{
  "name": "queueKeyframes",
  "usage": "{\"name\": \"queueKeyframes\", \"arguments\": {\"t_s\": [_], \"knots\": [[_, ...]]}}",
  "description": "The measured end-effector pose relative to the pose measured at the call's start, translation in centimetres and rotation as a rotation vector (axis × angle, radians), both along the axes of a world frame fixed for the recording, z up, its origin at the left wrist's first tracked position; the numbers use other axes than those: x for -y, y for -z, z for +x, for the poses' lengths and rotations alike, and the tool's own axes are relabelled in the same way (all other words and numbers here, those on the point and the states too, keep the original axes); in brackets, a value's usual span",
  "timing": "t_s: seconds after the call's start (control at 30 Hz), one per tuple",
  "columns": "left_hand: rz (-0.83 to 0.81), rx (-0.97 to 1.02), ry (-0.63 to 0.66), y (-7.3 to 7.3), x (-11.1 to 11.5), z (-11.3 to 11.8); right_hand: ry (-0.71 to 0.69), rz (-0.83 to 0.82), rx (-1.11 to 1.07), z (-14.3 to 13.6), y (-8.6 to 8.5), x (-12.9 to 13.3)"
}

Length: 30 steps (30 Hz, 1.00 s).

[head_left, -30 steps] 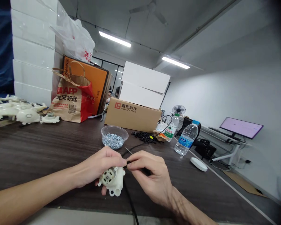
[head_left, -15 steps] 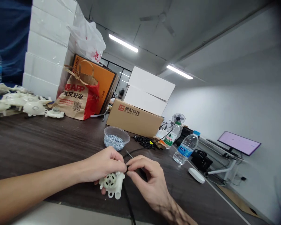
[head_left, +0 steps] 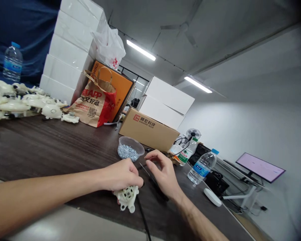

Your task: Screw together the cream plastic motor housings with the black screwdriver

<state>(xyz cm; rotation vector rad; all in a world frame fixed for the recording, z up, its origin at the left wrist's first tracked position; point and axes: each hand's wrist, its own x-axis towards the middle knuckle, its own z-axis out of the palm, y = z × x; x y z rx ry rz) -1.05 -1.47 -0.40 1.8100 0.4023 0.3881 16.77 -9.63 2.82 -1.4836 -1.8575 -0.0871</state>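
My left hand (head_left: 126,175) is closed around a white plastic housing (head_left: 127,198) near the table's front edge. A round slotted part and two short tube openings show on the housing; my fingers hide its upper side. A small dark piece (head_left: 143,183) shows at my left fingertips. My right hand (head_left: 164,172) is above the table, thumb and forefinger apart, with nothing visible between them. Below it lies a dark, pen-shaped tool with a thin metal shaft (head_left: 144,169), partly hidden. Just beyond my hands stands a clear plastic bowl (head_left: 139,146) of small silvery screws (head_left: 127,152).
White housings (head_left: 20,102) are heaped at the left, near a paper bag (head_left: 90,107). A cardboard box (head_left: 147,130) stands behind the bowl. Water bottles (head_left: 203,167) and a white oval object (head_left: 212,197) are on the right. A black cable (head_left: 144,219) runs over the front edge.
My right hand has left the housing and moved up and away, toward the bowl's right side; its fingers have parted. My left hand still holds the housing. The view has shifted left.
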Motion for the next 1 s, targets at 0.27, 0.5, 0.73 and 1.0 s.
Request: {"name": "queueKeyframes", "arguments": {"t_s": [0.27,0.5,0.73,1.0], "knots": [[0.077,-0.043,-0.019,0.7,-0.3,1.0,-0.044,-0.381,0.326,2.2,-2.9,-10.5],[0.037,-0.088,0.01,2.0,-0.5,1.3,-0.024,-0.718,0.467,0.7,-1.6,-14.3],[0.034,-0.096,0.023,2.4,-0.7,1.4,0.027,-0.726,0.475,-0.3,-1.6,-14.2],[0.01,-0.109,0.02,1.7,-0.4,1.0,-0.019,-0.786,0.43,-0.6,-1.9,-14.2]]}}
